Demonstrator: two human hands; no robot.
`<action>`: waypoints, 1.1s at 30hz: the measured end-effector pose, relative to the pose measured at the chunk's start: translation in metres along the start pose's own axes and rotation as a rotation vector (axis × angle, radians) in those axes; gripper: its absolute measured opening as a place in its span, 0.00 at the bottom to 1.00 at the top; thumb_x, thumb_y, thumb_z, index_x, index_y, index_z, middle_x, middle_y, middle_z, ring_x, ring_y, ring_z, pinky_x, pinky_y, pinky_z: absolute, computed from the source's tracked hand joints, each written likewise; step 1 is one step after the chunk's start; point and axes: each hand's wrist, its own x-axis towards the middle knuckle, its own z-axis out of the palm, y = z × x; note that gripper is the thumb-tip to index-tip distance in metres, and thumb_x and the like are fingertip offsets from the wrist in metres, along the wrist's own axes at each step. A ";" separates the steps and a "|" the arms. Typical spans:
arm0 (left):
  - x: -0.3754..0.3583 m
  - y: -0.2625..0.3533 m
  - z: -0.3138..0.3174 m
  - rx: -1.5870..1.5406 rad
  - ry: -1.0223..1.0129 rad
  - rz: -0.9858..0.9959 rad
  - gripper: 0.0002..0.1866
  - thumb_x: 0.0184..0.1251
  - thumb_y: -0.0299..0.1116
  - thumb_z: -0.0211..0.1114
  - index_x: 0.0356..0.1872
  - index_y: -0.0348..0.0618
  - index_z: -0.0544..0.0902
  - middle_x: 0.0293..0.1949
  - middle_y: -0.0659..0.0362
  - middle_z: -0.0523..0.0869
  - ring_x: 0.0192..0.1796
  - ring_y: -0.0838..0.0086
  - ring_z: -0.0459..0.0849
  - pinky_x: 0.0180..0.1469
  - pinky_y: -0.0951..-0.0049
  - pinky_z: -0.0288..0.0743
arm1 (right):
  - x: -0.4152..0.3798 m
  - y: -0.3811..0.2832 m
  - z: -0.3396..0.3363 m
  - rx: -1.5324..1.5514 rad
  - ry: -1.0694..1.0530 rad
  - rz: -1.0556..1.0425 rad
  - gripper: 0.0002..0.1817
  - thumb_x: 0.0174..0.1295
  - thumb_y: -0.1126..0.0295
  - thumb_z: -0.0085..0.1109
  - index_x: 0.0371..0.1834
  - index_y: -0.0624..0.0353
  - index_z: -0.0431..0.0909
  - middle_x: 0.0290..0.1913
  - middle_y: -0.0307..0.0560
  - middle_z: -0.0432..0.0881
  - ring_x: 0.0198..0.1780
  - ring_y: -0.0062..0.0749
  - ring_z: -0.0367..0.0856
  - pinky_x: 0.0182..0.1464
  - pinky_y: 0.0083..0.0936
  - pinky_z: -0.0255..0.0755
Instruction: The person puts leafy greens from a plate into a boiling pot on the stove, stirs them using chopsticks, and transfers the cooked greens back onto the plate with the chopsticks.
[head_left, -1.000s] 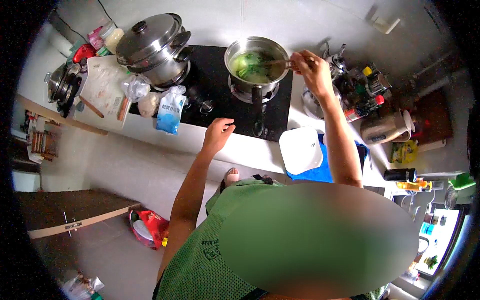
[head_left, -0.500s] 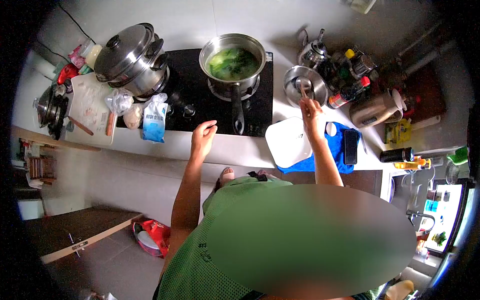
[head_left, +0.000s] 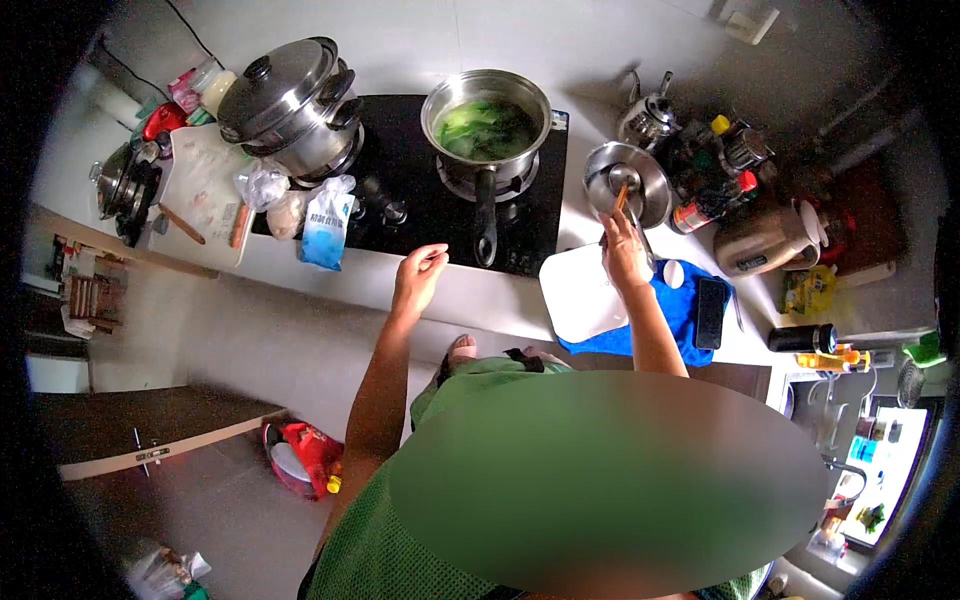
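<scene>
My right hand [head_left: 625, 258] is closed around thin brown chopsticks [head_left: 621, 198], whose tips point into a steel bowl [head_left: 655, 187]. A metal ladle [head_left: 622, 178] rests in that bowl, its handle running down beside my fingers. Just below my hand lies a white board or tray [head_left: 580, 293], partly over a blue cloth [head_left: 675, 312]. My left hand [head_left: 416, 284] hovers at the counter's front edge, fingers loosely curled, thumb slightly apart, nothing visible in it. Leafy greens [head_left: 485, 128] sit in liquid in a steel saucepan [head_left: 485, 166] on the stove.
A lidded steel pot [head_left: 285, 100] stands at the stove's left, near a blue-white bag [head_left: 326, 225] and a cutting board [head_left: 200, 185]. On the right are a kettle [head_left: 765, 240], bottles [head_left: 705, 208], a phone [head_left: 711, 312] and a small white round object [head_left: 673, 273].
The view has shifted slightly, so the counter items appear further right. My right hand has drawn back a little from the bowl, and the ladle handle now shows beside it.
</scene>
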 end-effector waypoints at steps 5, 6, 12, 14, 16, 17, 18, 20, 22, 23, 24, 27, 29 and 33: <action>-0.007 0.003 0.009 -0.123 0.040 0.031 0.12 0.60 0.28 0.60 0.44 0.38 0.79 0.39 0.60 0.82 0.41 0.79 0.78 0.46 0.79 0.70 | -0.001 -0.012 -0.033 0.057 -0.121 0.017 0.26 0.51 0.81 0.48 0.56 0.53 0.64 0.53 0.54 0.70 0.50 0.51 0.72 0.51 0.37 0.68; -0.009 0.003 0.011 -0.122 0.048 0.031 0.12 0.60 0.28 0.60 0.44 0.38 0.79 0.39 0.60 0.82 0.41 0.79 0.78 0.46 0.79 0.70 | 0.001 -0.016 -0.042 0.062 -0.120 0.010 0.26 0.51 0.81 0.48 0.56 0.53 0.64 0.53 0.54 0.70 0.50 0.51 0.72 0.51 0.37 0.68; -0.017 -0.010 0.020 -0.101 0.191 0.142 0.09 0.59 0.28 0.61 0.40 0.38 0.80 0.28 0.63 0.81 0.30 0.83 0.76 0.34 0.84 0.69 | 0.017 -0.054 -0.110 0.292 0.011 0.043 0.17 0.55 0.79 0.48 0.49 0.60 0.71 0.42 0.55 0.77 0.42 0.46 0.78 0.44 0.35 0.72; -0.019 -0.006 0.026 -0.197 0.150 0.054 0.09 0.60 0.28 0.59 0.41 0.38 0.80 0.29 0.63 0.81 0.28 0.83 0.76 0.32 0.84 0.71 | 0.016 -0.059 -0.113 0.358 -0.012 0.048 0.11 0.58 0.75 0.51 0.44 0.59 0.76 0.34 0.51 0.80 0.35 0.42 0.82 0.36 0.30 0.75; -0.025 0.020 0.036 -0.222 0.213 0.001 0.08 0.62 0.31 0.58 0.36 0.37 0.80 0.24 0.64 0.79 0.24 0.83 0.74 0.29 0.84 0.69 | 0.013 -0.059 -0.111 0.445 -0.106 0.013 0.10 0.57 0.75 0.52 0.41 0.58 0.78 0.34 0.51 0.81 0.34 0.41 0.82 0.36 0.30 0.75; -0.026 0.029 0.039 -0.252 0.271 -0.051 0.10 0.64 0.34 0.57 0.31 0.37 0.80 0.20 0.65 0.77 0.21 0.84 0.72 0.26 0.84 0.67 | 0.011 -0.059 -0.105 0.441 -0.005 -0.068 0.08 0.54 0.73 0.55 0.37 0.53 0.79 0.31 0.48 0.81 0.27 0.43 0.80 0.31 0.34 0.74; -0.025 0.029 0.041 -0.250 0.275 -0.050 0.10 0.64 0.34 0.57 0.31 0.37 0.80 0.20 0.65 0.77 0.21 0.84 0.72 0.26 0.84 0.67 | 0.009 -0.066 -0.113 0.465 -0.112 -0.038 0.09 0.54 0.73 0.55 0.38 0.53 0.79 0.32 0.48 0.81 0.27 0.41 0.80 0.32 0.32 0.75; -0.026 0.028 0.043 -0.293 0.260 -0.042 0.20 0.68 0.42 0.51 0.21 0.38 0.76 0.16 0.63 0.74 0.18 0.82 0.72 0.24 0.82 0.67 | 0.002 -0.069 -0.112 0.493 -0.119 -0.133 0.09 0.54 0.74 0.55 0.37 0.54 0.79 0.31 0.47 0.81 0.27 0.40 0.80 0.32 0.31 0.74; -0.032 0.030 0.048 -0.257 0.276 -0.039 0.22 0.68 0.45 0.49 0.19 0.41 0.73 0.15 0.63 0.73 0.18 0.81 0.72 0.24 0.81 0.67 | -0.005 -0.070 -0.105 0.562 -0.177 -0.173 0.08 0.53 0.73 0.55 0.36 0.55 0.80 0.30 0.46 0.81 0.28 0.39 0.80 0.33 0.30 0.74; -0.036 0.031 0.051 -0.221 0.284 -0.036 0.24 0.69 0.48 0.46 0.17 0.43 0.70 0.14 0.62 0.72 0.18 0.80 0.72 0.24 0.81 0.68 | -0.008 -0.072 -0.104 0.580 -0.207 -0.192 0.08 0.53 0.73 0.55 0.36 0.55 0.80 0.30 0.46 0.81 0.28 0.40 0.80 0.33 0.30 0.74; -0.040 0.034 0.053 -0.220 0.294 -0.037 0.24 0.69 0.48 0.46 0.17 0.43 0.70 0.14 0.62 0.72 0.18 0.80 0.72 0.24 0.81 0.68 | -0.011 -0.074 -0.102 0.598 -0.237 -0.211 0.08 0.53 0.73 0.55 0.36 0.55 0.80 0.31 0.47 0.81 0.28 0.40 0.80 0.33 0.31 0.74; -0.053 0.035 0.056 -0.281 0.315 -0.066 0.28 0.70 0.50 0.41 0.15 0.41 0.69 0.16 0.58 0.75 0.21 0.75 0.75 0.28 0.76 0.74 | -0.024 -0.076 -0.086 0.591 -0.341 -0.260 0.08 0.55 0.70 0.54 0.35 0.56 0.80 0.31 0.48 0.81 0.30 0.42 0.80 0.35 0.33 0.73; -0.058 0.025 0.057 -0.282 0.334 -0.076 0.26 0.70 0.50 0.42 0.19 0.39 0.71 0.21 0.57 0.77 0.23 0.74 0.77 0.30 0.76 0.74 | -0.026 -0.080 -0.086 0.605 -0.420 -0.284 0.08 0.56 0.68 0.54 0.36 0.56 0.80 0.32 0.49 0.81 0.31 0.42 0.80 0.36 0.32 0.74; -0.067 0.016 0.050 -0.262 0.340 -0.072 0.19 0.69 0.45 0.46 0.36 0.37 0.75 0.35 0.57 0.79 0.31 0.74 0.79 0.34 0.76 0.75 | -0.028 -0.089 -0.089 0.594 -0.460 -0.296 0.08 0.56 0.68 0.54 0.36 0.55 0.80 0.32 0.49 0.81 0.30 0.43 0.80 0.36 0.33 0.73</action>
